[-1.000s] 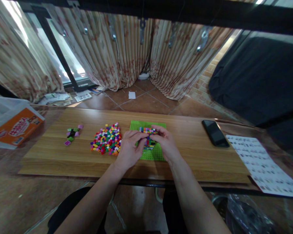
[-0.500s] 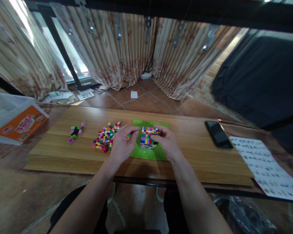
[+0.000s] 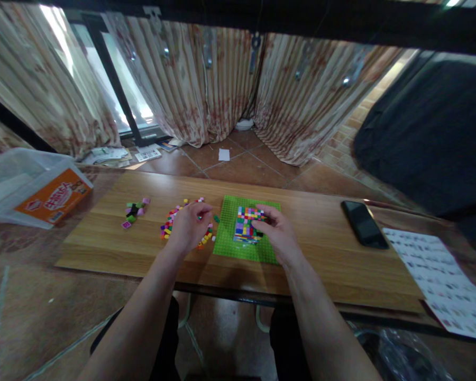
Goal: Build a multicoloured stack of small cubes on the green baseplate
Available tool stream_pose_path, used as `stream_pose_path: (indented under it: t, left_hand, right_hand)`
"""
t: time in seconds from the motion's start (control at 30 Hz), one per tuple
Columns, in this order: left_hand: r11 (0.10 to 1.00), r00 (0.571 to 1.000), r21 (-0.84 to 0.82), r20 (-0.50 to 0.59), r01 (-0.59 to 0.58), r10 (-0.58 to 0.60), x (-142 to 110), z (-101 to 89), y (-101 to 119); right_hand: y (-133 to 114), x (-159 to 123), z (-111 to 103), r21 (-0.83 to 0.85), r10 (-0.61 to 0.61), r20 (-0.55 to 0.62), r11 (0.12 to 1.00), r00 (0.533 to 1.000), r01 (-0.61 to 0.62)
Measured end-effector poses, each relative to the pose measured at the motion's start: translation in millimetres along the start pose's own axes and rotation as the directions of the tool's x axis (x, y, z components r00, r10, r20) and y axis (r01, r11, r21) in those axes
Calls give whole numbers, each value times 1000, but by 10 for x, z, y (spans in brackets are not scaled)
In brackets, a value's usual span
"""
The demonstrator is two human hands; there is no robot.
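My left hand (image 3: 191, 225) hovers over the pile of small coloured bricks (image 3: 167, 225), its fingers curled with a gap between thumb and forefinger. It hides much of the pile. One green brick (image 3: 216, 218) lies apart, beside the left edge of the green baseplate (image 3: 226, 248). On that plate stands a block built of many coloured bricks (image 3: 246, 225), with a mixed-colour top. My right hand (image 3: 281, 233) grips its right side between thumb and fingers, covering that side.
Pink, green and black bricks (image 3: 134, 210) form a smaller group to the left. A clear tub with an orange label (image 3: 55, 196) stands at the far left. On the right are a black phone (image 3: 364, 224) and a printed sheet (image 3: 440, 280) over the table's edge.
My left hand has moved left, away from the brick block and back over the pile. My right hand stays at the block. The whole view has shifted slightly.
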State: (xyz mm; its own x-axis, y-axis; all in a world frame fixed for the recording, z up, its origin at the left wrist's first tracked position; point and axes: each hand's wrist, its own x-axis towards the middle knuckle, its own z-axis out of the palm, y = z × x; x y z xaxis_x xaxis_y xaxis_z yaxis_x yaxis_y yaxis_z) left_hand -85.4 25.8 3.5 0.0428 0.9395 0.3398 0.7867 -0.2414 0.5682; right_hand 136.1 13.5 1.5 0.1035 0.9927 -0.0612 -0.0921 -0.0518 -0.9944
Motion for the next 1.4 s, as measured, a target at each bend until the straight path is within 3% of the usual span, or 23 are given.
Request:
stream_pose_path:
  t: [0.13,0.3,0.57,0.9,1.0,1.1,1.23,1.4]
  left_hand:
    - [980,992,197,127,-22,-3,-30,1,-24]
    - [936,979,332,194,-120,56,-41,103,63]
    - [920,968,354,235,-168,87,17,197,98]
    - [908,977,392,200,-149,74,33,212,57]
    - [944,987,306,140,-123,84,48,198,25]
    - [982,984,71,59,-174,170,64,146,57]
    - [927,963,-261,-63,-270,263,36,41,218]
    - [862,946,-393,-74,-320,317,-59,19,390]
  right_hand:
    - [-6,14,9,39,28,-74,999,997,-25]
    - [-35,13,36,50,49,-132,998,990,-43]
    - [-29,4,24,79,46,-131,996,990,-35]
    - [-48,3,43,92,50,-154,995,987,-36]
    - [-45,6,43,92,48,-152,995,987,-34]
    - [-35,10,46,95,37,-147,995,988,-23]
    - [-24,19,58,94,27,-152,995,988,-13]
    - [-15,38,67,93,13,-159,996,987,2]
